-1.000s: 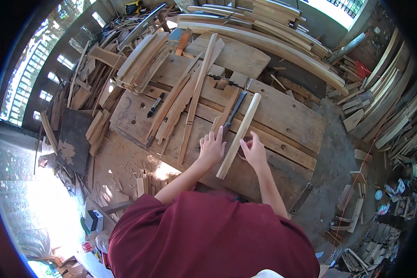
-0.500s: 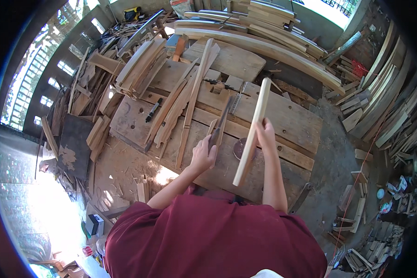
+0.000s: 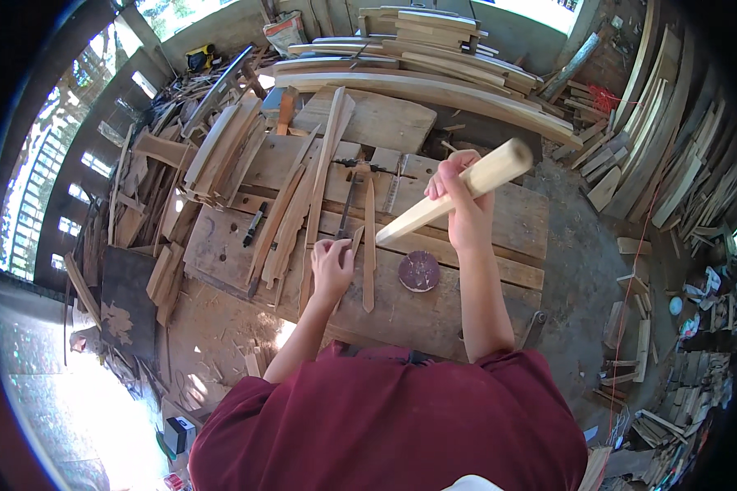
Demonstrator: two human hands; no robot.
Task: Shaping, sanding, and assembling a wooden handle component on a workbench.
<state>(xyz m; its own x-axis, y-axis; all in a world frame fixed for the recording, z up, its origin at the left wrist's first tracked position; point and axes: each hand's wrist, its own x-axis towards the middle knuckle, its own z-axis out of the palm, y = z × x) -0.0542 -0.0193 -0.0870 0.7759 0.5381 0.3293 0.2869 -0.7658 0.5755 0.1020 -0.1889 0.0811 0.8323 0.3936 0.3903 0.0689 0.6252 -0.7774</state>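
My right hand (image 3: 467, 204) is wrapped round a pale wooden stick (image 3: 418, 219), held at a slant above the workbench (image 3: 499, 221). Its thick end rises toward me at the right; the thinner end points down to the left. My left hand (image 3: 332, 266) is low at the near end of a dark file (image 3: 350, 200), fingers curled over what seems to be its handle, which they partly hide. Just right of the file lies a narrow pointed wood strip (image 3: 369, 254). A round, dark purple disc (image 3: 418, 271) sits on the bench between my arms.
Long shaped wood pieces (image 3: 323, 164) lie left of the file, beside a black marker-like tool (image 3: 255, 225). Stacked boards (image 3: 221, 151) stand at the bench's far left. Long planks (image 3: 418, 86) lie behind it. More timber (image 3: 680, 139) leans along the right side.
The stick has swung from near upright to a slant, its thick end now toward me at right. My left hand has moved left, lowering the file to the bench. The disc is now uncovered.
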